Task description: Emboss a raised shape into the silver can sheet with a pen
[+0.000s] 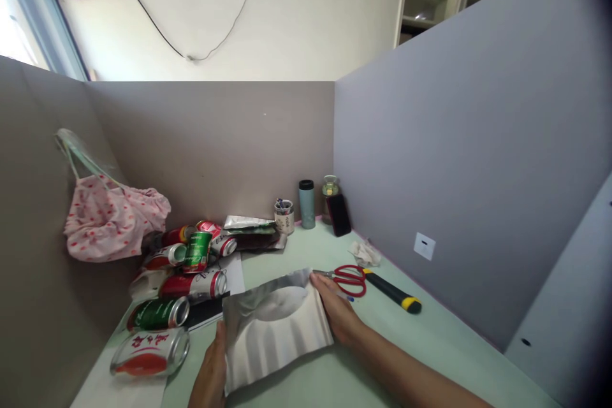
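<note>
A curled, ribbed sheet of shiny aluminium (275, 325) lies on the pale green desk (382, 357) in front of me. My left hand (210, 373) holds its near left edge, with the fingers under the metal. At the sheet's far right edge rests my right hand (337, 312), pressing that edge down. Red-handled scissors (347, 279) lie just beyond my right fingertips, and a blue pen tip (350, 298) peeks out beside the hand.
Several cut drink cans (184, 274) are heaped at the left, one lying on white paper (148, 352). A black-and-yellow knife (392, 292), crumpled tissue (364, 253), phone (338, 215), tumbler (306, 204), jar and pen cup stand further back. A pink bag (112, 217) hangs on the left partition.
</note>
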Demonstrator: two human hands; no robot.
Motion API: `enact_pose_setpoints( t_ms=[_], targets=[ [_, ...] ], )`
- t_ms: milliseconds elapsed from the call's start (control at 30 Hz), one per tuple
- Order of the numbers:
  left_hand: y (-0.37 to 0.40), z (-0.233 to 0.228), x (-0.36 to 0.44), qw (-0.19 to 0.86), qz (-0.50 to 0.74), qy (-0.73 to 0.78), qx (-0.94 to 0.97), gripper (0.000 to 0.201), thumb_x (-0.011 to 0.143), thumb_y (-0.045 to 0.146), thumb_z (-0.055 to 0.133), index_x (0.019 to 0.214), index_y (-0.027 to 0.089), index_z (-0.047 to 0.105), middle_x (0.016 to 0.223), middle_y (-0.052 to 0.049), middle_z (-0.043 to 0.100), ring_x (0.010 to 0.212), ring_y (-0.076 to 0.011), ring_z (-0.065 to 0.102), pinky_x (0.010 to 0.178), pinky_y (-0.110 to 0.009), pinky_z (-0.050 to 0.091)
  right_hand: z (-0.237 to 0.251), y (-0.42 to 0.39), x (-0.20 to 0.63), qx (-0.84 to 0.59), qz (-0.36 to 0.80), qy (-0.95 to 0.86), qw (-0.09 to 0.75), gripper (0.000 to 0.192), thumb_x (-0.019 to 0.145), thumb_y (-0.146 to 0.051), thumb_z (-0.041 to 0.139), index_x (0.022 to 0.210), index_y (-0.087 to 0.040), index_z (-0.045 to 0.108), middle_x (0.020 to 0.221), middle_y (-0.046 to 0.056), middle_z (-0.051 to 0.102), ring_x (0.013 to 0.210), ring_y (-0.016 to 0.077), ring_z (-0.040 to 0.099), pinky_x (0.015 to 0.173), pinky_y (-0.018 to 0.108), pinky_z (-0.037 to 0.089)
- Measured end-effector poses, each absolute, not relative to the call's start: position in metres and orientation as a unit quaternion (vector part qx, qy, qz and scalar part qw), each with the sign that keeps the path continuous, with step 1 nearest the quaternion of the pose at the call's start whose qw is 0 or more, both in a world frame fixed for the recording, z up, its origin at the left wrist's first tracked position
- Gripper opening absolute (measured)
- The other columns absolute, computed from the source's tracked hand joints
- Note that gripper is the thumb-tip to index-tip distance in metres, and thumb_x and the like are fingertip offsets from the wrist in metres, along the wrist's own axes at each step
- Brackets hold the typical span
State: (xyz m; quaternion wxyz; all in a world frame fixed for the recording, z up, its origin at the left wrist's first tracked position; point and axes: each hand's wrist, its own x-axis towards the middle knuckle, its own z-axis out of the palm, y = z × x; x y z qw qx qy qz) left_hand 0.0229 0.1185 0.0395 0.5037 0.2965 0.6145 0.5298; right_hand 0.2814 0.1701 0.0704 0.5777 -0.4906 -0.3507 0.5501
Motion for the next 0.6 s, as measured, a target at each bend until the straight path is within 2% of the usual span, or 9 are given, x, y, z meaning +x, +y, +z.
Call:
enact_pose_setpoints(
  t_ms=[167,367,500,600],
  targets=[
    [0.116,0.05,0.03,0.52,0.524,0.623,0.259,0.071,0.093,0.068,0.049,0.139,0.015,0.055,0.139,-0.014,0.061,0.132,-0.0338,0.054,0.108,-0.045,0.044,0.068,0.17,0.278,-0.462,0.592,-0.316,0.58,0.063,0.067,-0.066,0.078,0.108,-0.019,0.07,0.103,0.009,0.076,0.099,0.0299,0.071,0.092,0.04,0.053],
    [0.113,0.068,0.038,0.554,0.537,0.598,0.216,0.067,0.097,0.061,0.048,0.144,0.013,0.05,0.13,-0.014,0.068,0.125,-0.0282,0.061,0.11,-0.04,0.043,0.072,0.17,0.278,-0.437,0.606,-0.32,0.583,0.065,0.067,-0.067,0.08,0.111,-0.02,0.069,0.1,0.008,0.076,0.1,0.0295,0.071,0.093,0.04,0.053],
    [0.111,0.077,0.041,0.565,0.546,0.588,0.193,0.066,0.097,0.055,0.053,0.15,0.017,0.041,0.128,-0.01,0.069,0.122,-0.0246,0.063,0.11,-0.036,0.043,0.075,0.168,0.278,-0.428,0.607,-0.343,0.575,0.068,0.069,-0.07,0.077,0.113,-0.019,0.068,0.105,0.01,0.076,0.103,0.0302,0.071,0.092,0.039,0.054],
    [0.111,0.076,0.041,0.573,0.547,0.583,0.182,0.065,0.098,0.053,0.053,0.15,0.015,0.041,0.126,-0.011,0.071,0.118,-0.0256,0.066,0.106,-0.037,0.047,0.074,0.167,0.279,-0.437,0.59,-0.364,0.573,0.069,0.072,-0.071,0.073,0.115,-0.018,0.067,0.111,0.011,0.075,0.108,0.0306,0.069,0.094,0.039,0.053]
  ],
)
